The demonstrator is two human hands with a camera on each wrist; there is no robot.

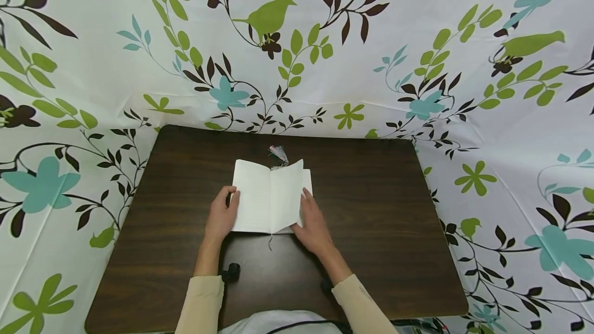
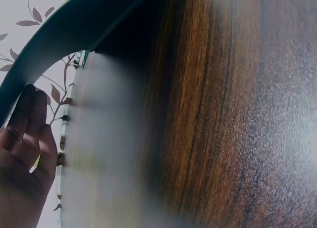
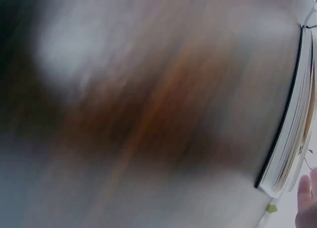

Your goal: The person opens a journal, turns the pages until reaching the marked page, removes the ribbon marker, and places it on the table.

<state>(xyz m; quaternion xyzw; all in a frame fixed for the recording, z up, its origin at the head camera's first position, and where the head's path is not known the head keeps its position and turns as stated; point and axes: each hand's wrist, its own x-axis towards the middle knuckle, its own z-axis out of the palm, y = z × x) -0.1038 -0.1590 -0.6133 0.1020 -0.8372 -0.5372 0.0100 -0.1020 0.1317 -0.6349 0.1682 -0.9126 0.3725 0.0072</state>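
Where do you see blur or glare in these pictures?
Head view: little blur, soft sheen on the tabletop below the open book; left wrist view: bright glare at the right edge, the left hand shadowed; right wrist view: heavy blur over most of it, pale shine at upper left, the book's page edges clearer.

Left sleeve (image 1: 202, 300) and right sleeve (image 1: 364, 308): pale cream, ending short of the wrist. Small grey marking (image 1: 364, 291) on the right sleeve. Compact black unit (image 1: 233, 272) beside the left sleeve's end. Garment (image 1: 264, 319): light grey, crossed by a thin black cable (image 1: 315, 321).
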